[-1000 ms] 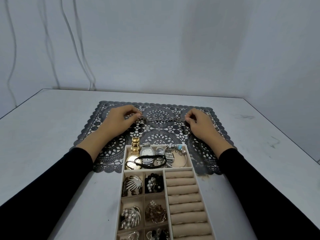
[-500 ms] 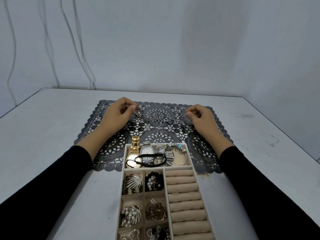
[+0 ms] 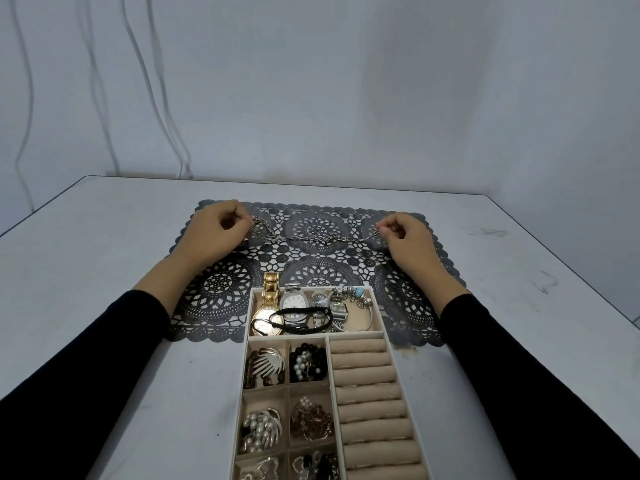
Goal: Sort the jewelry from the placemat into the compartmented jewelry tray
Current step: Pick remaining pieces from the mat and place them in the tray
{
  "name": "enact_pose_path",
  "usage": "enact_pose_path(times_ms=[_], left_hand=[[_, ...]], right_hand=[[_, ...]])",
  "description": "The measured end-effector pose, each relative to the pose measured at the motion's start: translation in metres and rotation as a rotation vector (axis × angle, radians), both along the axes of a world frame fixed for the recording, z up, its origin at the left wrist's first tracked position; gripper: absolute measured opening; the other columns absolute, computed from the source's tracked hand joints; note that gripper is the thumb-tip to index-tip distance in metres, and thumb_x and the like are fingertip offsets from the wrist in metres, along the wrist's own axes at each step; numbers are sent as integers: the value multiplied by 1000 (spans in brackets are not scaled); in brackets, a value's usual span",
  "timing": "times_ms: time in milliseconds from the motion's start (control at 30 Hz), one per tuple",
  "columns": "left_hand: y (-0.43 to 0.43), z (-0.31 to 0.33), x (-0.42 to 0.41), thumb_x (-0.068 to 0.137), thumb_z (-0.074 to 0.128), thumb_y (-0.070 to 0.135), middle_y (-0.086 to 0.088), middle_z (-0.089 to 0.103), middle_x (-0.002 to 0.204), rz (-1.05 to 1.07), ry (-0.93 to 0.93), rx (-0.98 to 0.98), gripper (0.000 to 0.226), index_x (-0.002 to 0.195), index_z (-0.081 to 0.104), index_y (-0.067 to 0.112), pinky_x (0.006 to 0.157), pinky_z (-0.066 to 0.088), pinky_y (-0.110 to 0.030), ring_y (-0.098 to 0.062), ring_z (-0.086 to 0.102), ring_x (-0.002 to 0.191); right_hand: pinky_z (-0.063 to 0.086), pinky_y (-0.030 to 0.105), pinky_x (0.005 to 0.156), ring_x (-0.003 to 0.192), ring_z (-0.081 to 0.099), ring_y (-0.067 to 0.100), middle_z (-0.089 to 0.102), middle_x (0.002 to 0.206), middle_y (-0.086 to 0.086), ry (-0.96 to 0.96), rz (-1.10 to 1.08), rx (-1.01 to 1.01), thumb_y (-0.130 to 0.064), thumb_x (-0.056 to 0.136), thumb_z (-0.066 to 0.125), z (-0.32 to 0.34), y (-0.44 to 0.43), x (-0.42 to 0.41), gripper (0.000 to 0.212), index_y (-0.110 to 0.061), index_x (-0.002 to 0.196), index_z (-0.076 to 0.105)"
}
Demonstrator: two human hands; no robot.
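**Chain stretched between both hands over the placemat**

Surface (image 3: pixel 86 271) grey. Dark lace placemat (image 3: pixel 221 292) lies under both hands. Jewelry tray (image 3: pixel 389 344) sits nearer the person, between the forearms, its small compartments filled. Left hand (image 3: pixel 211 233) and right hand (image 3: pixel 407 242) each pinch one end of a silver chain (image 3: pixel 311 238), held apart.

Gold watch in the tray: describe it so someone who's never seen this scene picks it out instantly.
Start at the beige jewelry tray at the near edge of the dark lace placemat, and look in its wide far compartment, where the watches lie. The gold watch is at the left end, its band poking over the far rim. It is the only gold one; its neighbours are silver.
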State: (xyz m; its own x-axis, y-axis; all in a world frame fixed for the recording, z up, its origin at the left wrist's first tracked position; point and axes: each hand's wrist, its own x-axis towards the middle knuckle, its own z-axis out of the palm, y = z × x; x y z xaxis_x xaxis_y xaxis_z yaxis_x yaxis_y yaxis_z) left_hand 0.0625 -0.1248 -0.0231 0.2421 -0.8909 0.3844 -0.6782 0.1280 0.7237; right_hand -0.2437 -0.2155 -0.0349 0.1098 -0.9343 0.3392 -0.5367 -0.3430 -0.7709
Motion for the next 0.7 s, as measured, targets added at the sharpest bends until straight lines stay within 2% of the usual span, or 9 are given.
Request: enact_pose_path(times_ms=[100, 167, 300, 367, 433, 500, 600, 700], left_hand=[[0, 0, 7, 88, 61, 14, 4, 71, 88, 23, -33, -2, 13, 83, 69, 22, 77, 47, -19, -11, 64, 84], [-2, -1, 10, 89, 63, 15, 3, 71, 97, 58, -89, -15, 11, 90, 70, 23, 79, 42, -14, -5, 61, 86], [-10, -5, 18, 91, 67, 22, -3, 69, 116, 65, -279, 44, 18, 108, 74, 18, 93, 39, -28, -19, 58, 112], [-14, -6, 19, 91, 67, 26, -2, 69, 115, 45, -329, 76, 20, 109, 74, 20, 94, 42, -32, -21, 58, 112], [-17, -6, 18, 91, 67, 28, -2, 69, 112, 39, -356, 85, 21, 109, 74, 21, 92, 44, -34, -20, 59, 107], [-19, -5, 19, 90, 68, 29, 0, 68, 109, 42, -352, 83, 20, 107, 75, 20, 88, 44, -32, -17, 58, 101], [-20, -5, 24, 88, 70, 29, 4, 66, 99, 61, -324, 79, 18, 103, 76, 21, 83, 39, -26, -13, 56, 96], [-19, -5, 31, 88, 71, 27, 5, 63, 97, 83, -274, 99, 14, 100, 76, 21, 85, 40, -26, -12, 56, 95]], right_hand=[[37, 7, 59, 72, 49, -1, 58, 83, -10, 32, 12, 0, -9, 93, 56, 0, 0, 0, 13, -16, 92, 66], [37, 8, 60, 74, 52, 2, 59, 82, -11, 35, 23, 3, -8, 92, 56, -1, -1, 0, 14, -16, 91, 67], [44, 16, 66, 80, 59, 10, 63, 84, -7, 29, 37, 14, -9, 91, 57, -2, -5, 1, 15, -17, 89, 69], [47, 21, 69, 79, 60, 12, 65, 84, -3, 17, 50, 19, -9, 91, 58, -2, -7, 3, 14, -18, 88, 69], [44, 19, 67, 74, 57, 8, 64, 81, -5, 22, 57, 12, -9, 90, 59, -1, -6, 5, 15, -20, 87, 69], [46, 17, 69, 75, 61, 8, 65, 81, -5, 14, 67, 19, -9, 90, 59, 0, -7, 7, 15, -20, 87, 69], [53, 23, 78, 78, 68, 9, 68, 85, -2, -29, 96, 54, -8, 91, 58, -1, -11, 9, 14, -16, 90, 69], [49, 24, 75, 77, 61, 9, 66, 82, -6, -18, 86, 30, -9, 91, 59, 0, -15, 11, 14, -17, 91, 71]])
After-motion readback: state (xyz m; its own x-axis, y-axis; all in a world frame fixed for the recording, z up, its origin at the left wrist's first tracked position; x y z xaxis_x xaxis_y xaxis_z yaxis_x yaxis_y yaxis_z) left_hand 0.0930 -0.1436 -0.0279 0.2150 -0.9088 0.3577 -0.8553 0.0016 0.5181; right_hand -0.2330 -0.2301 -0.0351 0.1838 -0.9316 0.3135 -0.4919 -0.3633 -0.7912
